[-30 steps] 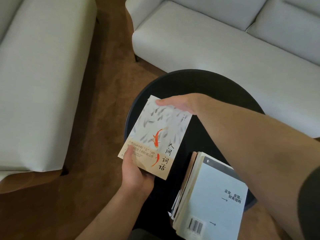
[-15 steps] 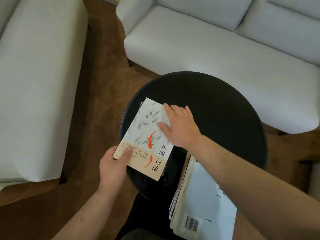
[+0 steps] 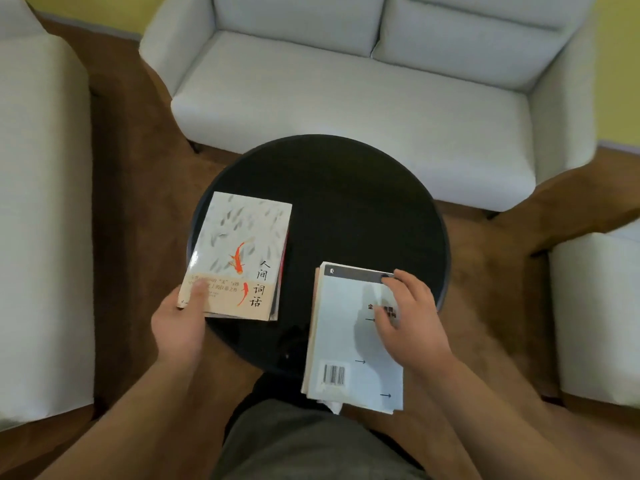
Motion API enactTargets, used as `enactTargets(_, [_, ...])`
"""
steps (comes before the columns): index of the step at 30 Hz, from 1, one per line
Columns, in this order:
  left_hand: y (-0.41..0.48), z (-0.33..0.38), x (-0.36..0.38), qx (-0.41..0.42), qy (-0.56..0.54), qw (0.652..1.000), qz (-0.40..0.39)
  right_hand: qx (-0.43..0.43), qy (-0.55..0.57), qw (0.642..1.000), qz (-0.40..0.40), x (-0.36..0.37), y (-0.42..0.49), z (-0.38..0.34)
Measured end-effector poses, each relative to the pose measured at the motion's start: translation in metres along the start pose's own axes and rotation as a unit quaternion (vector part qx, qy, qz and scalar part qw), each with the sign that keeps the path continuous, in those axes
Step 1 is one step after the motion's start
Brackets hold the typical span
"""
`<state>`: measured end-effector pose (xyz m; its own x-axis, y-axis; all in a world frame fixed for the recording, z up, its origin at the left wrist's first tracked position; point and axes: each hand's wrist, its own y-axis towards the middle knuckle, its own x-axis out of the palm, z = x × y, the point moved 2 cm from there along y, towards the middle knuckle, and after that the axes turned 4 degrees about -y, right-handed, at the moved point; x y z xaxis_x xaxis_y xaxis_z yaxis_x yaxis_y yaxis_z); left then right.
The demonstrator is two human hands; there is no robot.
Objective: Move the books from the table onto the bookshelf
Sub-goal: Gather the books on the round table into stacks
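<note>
A white book with red fish on its cover (image 3: 242, 251) lies on the left side of the round black table (image 3: 346, 188), on top of at least one thinner book. My left hand (image 3: 180, 323) grips its near left corner, thumb on the cover. A pale blue book with a barcode (image 3: 349, 341) tops a stack at the table's near right edge, hanging over the rim. My right hand (image 3: 412, 320) rests flat on its cover with fingers spread. No bookshelf is in view.
A white two-seat sofa (image 3: 346, 81) stands behind the table. Another white seat (image 3: 41, 202) runs along the left and a white stool or chair (image 3: 595, 320) is at the right. Brown carpet (image 3: 131, 168) lies between them. My lap (image 3: 304, 441) is below the table.
My right hand left the fish book and moved right onto the blue book's cover. The fish book now lies flat on the table, with my left hand still on its corner. The camera tilted up.
</note>
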<state>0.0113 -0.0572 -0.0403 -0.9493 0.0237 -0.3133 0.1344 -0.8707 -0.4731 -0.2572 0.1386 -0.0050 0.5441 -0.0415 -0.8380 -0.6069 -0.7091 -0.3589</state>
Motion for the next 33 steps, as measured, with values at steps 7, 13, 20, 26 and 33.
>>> enactTargets(7, [-0.081, 0.005, 0.009, 0.253, 0.202, 0.941, -0.102, 0.126, 0.169, 0.977, -0.029, 0.040, -0.017, 0.054])
enactTargets(13, [-0.103, -0.044, 0.093, -0.083, 0.117, 0.920, -0.365, 0.170, 0.445, 0.864, -0.161, 0.068, -0.025, 0.066])
enactTargets(20, [-0.106, -0.062, 0.106, -0.171, 0.014, 0.907, -0.385, 0.161, 0.575, 0.783, -0.174, 0.086, -0.024, 0.057])
enactTargets(26, [-0.107, -0.070, 0.101, -0.195, -0.008, 0.892, -0.408, 0.163, 0.577, 0.778, -0.187, 0.096, -0.032, 0.065])
enactTargets(33, [-0.133, -0.098, 0.070, -0.205, -0.027, 0.895, -0.394, 0.194, 0.605, 0.749, -0.186, 0.115, -0.068, 0.085])
